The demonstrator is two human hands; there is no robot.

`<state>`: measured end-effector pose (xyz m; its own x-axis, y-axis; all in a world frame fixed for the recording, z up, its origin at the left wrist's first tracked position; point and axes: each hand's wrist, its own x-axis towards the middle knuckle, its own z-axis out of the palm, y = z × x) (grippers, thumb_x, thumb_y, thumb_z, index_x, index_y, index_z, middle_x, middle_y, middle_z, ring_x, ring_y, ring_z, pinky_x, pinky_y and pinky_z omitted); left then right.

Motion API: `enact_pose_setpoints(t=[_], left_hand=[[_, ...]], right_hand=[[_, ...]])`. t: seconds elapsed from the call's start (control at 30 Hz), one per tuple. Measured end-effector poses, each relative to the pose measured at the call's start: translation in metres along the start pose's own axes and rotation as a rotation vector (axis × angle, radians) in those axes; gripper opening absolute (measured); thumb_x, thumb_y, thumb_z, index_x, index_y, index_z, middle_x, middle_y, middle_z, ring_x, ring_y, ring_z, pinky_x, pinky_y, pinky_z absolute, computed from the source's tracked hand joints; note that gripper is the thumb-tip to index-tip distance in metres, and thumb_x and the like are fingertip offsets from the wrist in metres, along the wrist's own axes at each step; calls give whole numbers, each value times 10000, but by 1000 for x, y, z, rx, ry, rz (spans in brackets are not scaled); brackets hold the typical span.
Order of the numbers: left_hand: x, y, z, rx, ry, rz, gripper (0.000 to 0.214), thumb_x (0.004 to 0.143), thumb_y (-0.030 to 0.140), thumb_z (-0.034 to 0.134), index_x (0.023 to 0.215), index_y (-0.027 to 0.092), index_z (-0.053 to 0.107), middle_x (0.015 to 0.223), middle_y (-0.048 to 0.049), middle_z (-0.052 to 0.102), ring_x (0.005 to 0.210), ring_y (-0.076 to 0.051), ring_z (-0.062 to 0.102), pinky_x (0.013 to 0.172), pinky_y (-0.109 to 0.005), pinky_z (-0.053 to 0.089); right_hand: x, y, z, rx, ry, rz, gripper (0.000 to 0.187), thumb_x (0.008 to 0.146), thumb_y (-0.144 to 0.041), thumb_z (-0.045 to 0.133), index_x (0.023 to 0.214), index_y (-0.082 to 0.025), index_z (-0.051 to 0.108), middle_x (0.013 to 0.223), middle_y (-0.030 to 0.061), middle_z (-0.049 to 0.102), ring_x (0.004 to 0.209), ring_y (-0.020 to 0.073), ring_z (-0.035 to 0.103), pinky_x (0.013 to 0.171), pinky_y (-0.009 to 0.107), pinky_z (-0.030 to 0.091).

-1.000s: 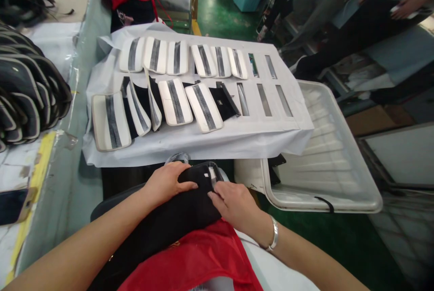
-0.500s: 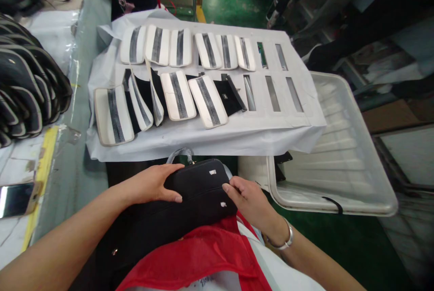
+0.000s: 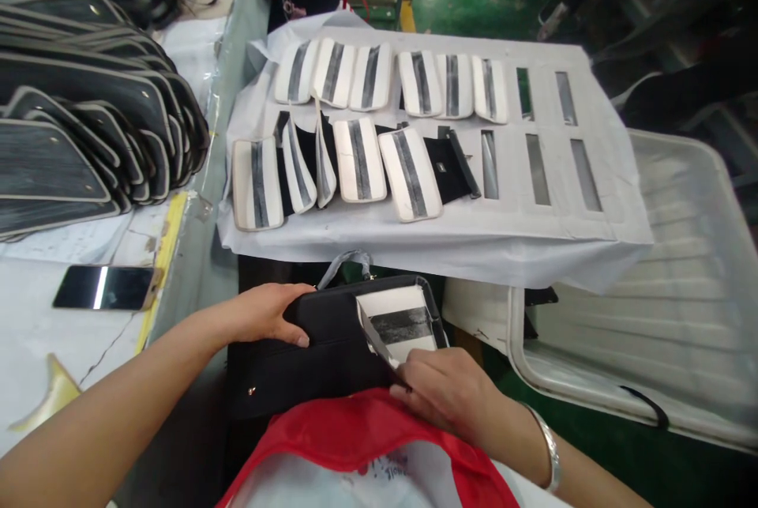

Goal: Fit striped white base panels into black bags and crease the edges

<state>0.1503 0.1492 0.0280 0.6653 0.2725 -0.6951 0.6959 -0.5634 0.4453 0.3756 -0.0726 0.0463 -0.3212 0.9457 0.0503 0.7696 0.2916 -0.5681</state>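
A black handbag (image 3: 325,366) lies in front of my red apron (image 3: 343,429), its plastic-wrapped handle (image 3: 343,261) at the far edge. My left hand (image 3: 266,314) grips the bag's upper left part, the thumb lying across the front and the fingertips at the top edge. On the other side, my right hand (image 3: 444,389) is closed on the corner of the bag's black flap (image 3: 373,338) and bends it back. Beneath the flap shows a white panel (image 3: 403,318) with a dark stripe. Some of my right fingertips are hidden.
Beyond the bag, a white-covered board (image 3: 604,231) carries several white panels with dark stripes (image 3: 358,160) and has rectangular slots. A large white bin (image 3: 681,271) stands at right. At left are stacked black pieces (image 3: 53,160) and a phone (image 3: 106,287) on a table.
My right hand has pulled the flap's right corner back toward me, exposing the white striped panel. My left hand stays on the bag. The view has turned to the left.
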Motion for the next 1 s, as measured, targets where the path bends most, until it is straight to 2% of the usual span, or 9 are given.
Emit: enact_pose_setpoints(t=[0.07, 0.23, 0.3, 0.43, 0.53, 0.6, 0.7, 0.87, 1.0], left_hand=[[-1, 0, -1, -2, -5, 3, 788, 630, 534, 683, 1315, 216, 458, 1223, -78, 605, 1084, -279, 580, 898, -332, 451], [-1, 0, -3, -5, -36, 32, 851, 662, 537, 665, 1389, 219, 360, 1342, -79, 517, 1181, -276, 519, 978, -345, 407], [9, 9, -3, -7, -45, 62, 894, 676, 556, 649, 1422, 206, 303, 1389, -88, 466, 1220, -275, 486, 1013, -356, 380], [47, 54, 0, -19, 31, 213, 806, 748, 583, 561, 1415, 193, 331, 1413, -80, 438, 1253, -260, 453, 1056, -357, 334], [79, 93, 4, -44, 106, 317, 678, 795, 570, 502, 1348, 181, 448, 1348, -67, 515, 1217, -246, 489, 1049, -343, 344], [94, 110, 6, -61, 125, 317, 623, 807, 557, 485, 1291, 168, 519, 1291, -70, 567, 1176, -247, 524, 1028, -339, 368], [106, 122, 8, -86, 142, 274, 570, 807, 563, 471, 1205, 175, 597, 1212, -63, 625, 1113, -250, 570, 984, -334, 409], [109, 126, 9, -76, 164, 281, 449, 837, 524, 427, 1062, 224, 675, 1097, -28, 683, 1011, -232, 620, 912, -318, 451], [110, 127, 11, -32, 189, 275, 449, 850, 501, 404, 1065, 215, 675, 1103, -43, 682, 1020, -237, 616, 920, -329, 445]], right_hand=[[-2, 3, -3, 54, 28, 137, 408, 969, -368, 314, 658, -208, 523, 578, 24, 526, 539, 130, 470, 500, 289, 271], [-16, 24, 0, 214, 132, 760, 352, 906, -430, 456, 644, -198, 490, 580, -17, 520, 535, 111, 468, 528, 243, 308], [-21, 30, 3, 303, 142, 868, 327, 904, -414, 459, 669, -196, 522, 589, -23, 536, 545, 106, 485, 535, 229, 316], [-24, 37, 11, 312, 165, 879, 305, 900, -371, 459, 664, -189, 520, 603, -25, 534, 566, 100, 482, 553, 222, 307], [-23, 38, 12, 267, 172, 857, 273, 886, -331, 476, 658, -184, 507, 600, -26, 521, 563, 95, 462, 549, 220, 289], [-22, 39, 11, 266, 167, 856, 253, 875, -310, 487, 658, -181, 508, 595, -28, 518, 554, 91, 450, 541, 218, 280], [-21, 42, 9, 285, 149, 854, 234, 850, -276, 516, 639, -176, 502, 575, -34, 502, 531, 81, 425, 528, 215, 269], [-19, 47, 8, 285, 130, 820, 225, 825, -257, 547, 623, -172, 498, 558, -40, 489, 523, 76, 406, 526, 216, 259], [-25, 44, 10, 313, 159, 842, 242, 851, -317, 531, 656, -174, 532, 597, -29, 532, 550, 79, 434, 536, 216, 264]])
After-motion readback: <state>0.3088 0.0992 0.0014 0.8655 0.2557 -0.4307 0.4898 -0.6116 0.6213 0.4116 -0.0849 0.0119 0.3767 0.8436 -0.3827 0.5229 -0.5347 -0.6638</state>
